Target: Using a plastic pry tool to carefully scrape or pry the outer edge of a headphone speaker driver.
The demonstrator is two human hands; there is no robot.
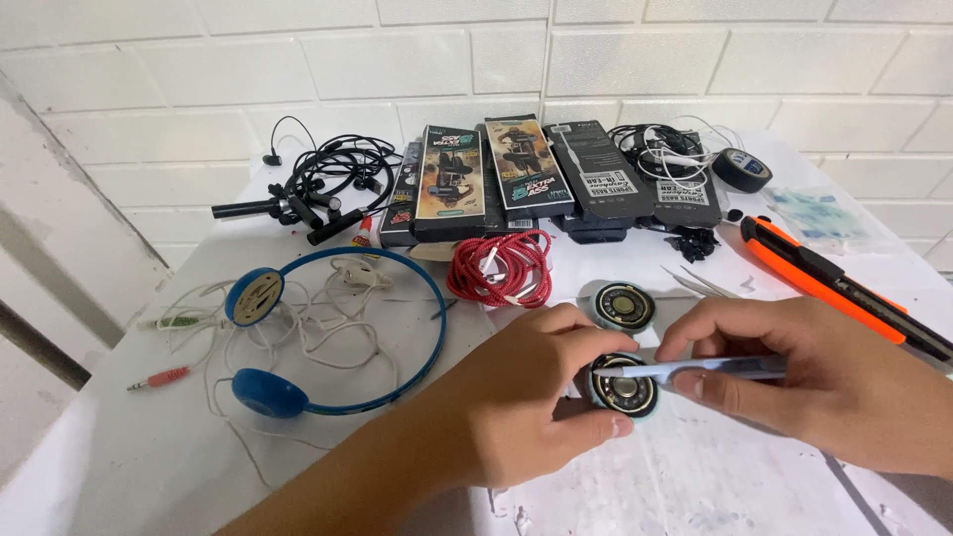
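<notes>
Prying at round speaker driver (pixel 622 387), lower centre of frame: left hand (pixel 536 397) grip pinching its rim, right hand (pixel 834 382) grip pinching pale flat tool (pixel 715 369) across its face. Looks mid-disassembly; second driver (pixel 622 306) just above on desk (pixel 159 437).

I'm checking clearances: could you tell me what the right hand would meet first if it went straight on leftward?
Probably the round speaker driver pinched by the left hand; the right hand already points its thin tool onto it.
</notes>
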